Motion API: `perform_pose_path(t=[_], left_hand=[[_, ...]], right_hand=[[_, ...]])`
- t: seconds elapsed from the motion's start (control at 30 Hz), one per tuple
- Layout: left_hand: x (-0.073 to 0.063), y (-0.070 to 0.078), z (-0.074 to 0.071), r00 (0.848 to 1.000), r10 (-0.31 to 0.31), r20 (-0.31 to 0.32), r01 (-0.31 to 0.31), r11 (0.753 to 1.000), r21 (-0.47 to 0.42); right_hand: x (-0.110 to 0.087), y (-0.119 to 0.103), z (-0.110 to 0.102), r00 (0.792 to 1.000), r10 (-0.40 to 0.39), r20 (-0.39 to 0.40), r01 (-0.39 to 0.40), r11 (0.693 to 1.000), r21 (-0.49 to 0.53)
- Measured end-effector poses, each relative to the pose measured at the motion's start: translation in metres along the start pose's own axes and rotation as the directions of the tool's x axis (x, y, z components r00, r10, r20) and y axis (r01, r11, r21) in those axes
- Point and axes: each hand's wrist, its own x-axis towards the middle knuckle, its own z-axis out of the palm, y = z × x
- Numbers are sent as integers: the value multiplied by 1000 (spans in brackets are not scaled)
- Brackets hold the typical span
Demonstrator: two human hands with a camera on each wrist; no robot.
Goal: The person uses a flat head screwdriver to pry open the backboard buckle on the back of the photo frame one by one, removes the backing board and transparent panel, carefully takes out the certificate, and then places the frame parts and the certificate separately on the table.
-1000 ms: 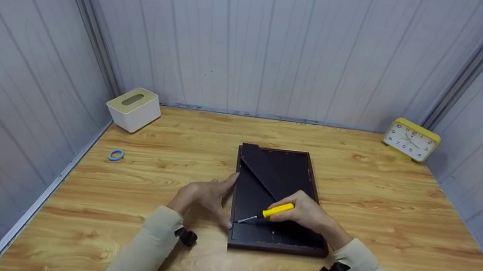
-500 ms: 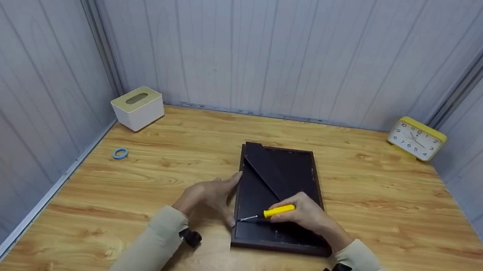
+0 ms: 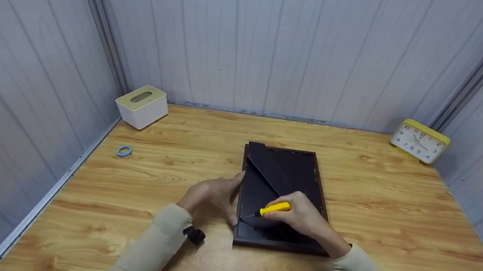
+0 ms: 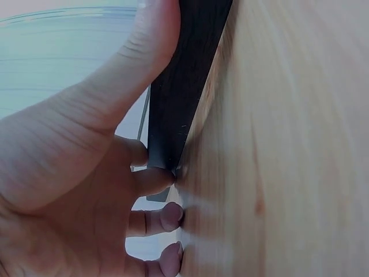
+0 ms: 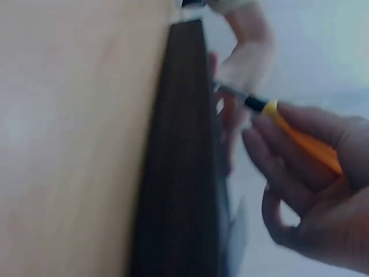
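Observation:
A dark picture frame [image 3: 260, 195] lies back side up on the table, its slanting stand flap [image 3: 268, 169] across the upper half. My right hand [image 3: 306, 219] holds a yellow-handled screwdriver [image 3: 276, 208] between thumb and fingers. The screwdriver's tip meets the back panel near the left rim, toward the lower corner. My left hand [image 3: 216, 195] is spread along the frame's left side, thumb and fingertips against the edge. In the left wrist view, the thumb [image 4: 138, 57] lies on the frame's side [image 4: 184, 86] while the lower fingertips reach the tabletop.
A white tissue box [image 3: 142, 110] with a pale lid stands at the back left, and a blue ring [image 3: 124, 151] lies in front of it. At the back right is a yellow alarm clock [image 3: 420, 141]. Panelled walls [image 3: 250, 43] enclose the table [image 3: 168, 159].
The right hand has shifted slightly left relative to the frame, tilting the screwdriver a little steeper with its tip near the same spot. The left hand stays on the edge. The head view has drifted slightly.

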Motion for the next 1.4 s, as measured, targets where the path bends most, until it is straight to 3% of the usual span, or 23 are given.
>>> perform_pose_path(t=[0.13, 0.33, 0.67, 0.8, 0.97, 1.13, 1.2, 1.27, 1.4], left_hand=[[1, -1, -5, 1000, -14, -6, 15, 1000, 14], [1, -3, -6, 1000, -15, -1, 15, 1000, 17], [2, -2, -5, 999, 41, 9, -41, 999, -2], [2, -3, -6, 1000, 29, 1, -29, 999, 13], [2, -1, -9, 1000, 2, 8, -2, 1000, 24], [2, 0, -8, 1000, -1, 29, 1, 1000, 3], [1, 0, -7, 1000, -7, 28, 7, 1000, 1], [0, 0, -6, 1000, -15, 26, 15, 1000, 4], [0, 0, -2, 999, -15, 30, 15, 1000, -1]], right_hand=[[11, -33, 4, 1000, -24, 2, 25, 992, -123], [32, -67, 7, 996, -48, 77, 66, 965, -255], [55, -93, 12, 984, -64, 165, 121, 923, -366], [55, -94, 8, 984, -33, 177, 95, 930, -354], [52, -85, -16, 980, 62, 187, -11, 964, -265], [60, -53, -49, 990, 110, 88, -97, 985, -140], [66, -31, -56, 990, 127, 66, -128, 992, 4], [73, -7, -57, 989, 136, 66, -145, 973, 181], [80, 33, -50, 984, 165, 64, -175, 863, 475]])
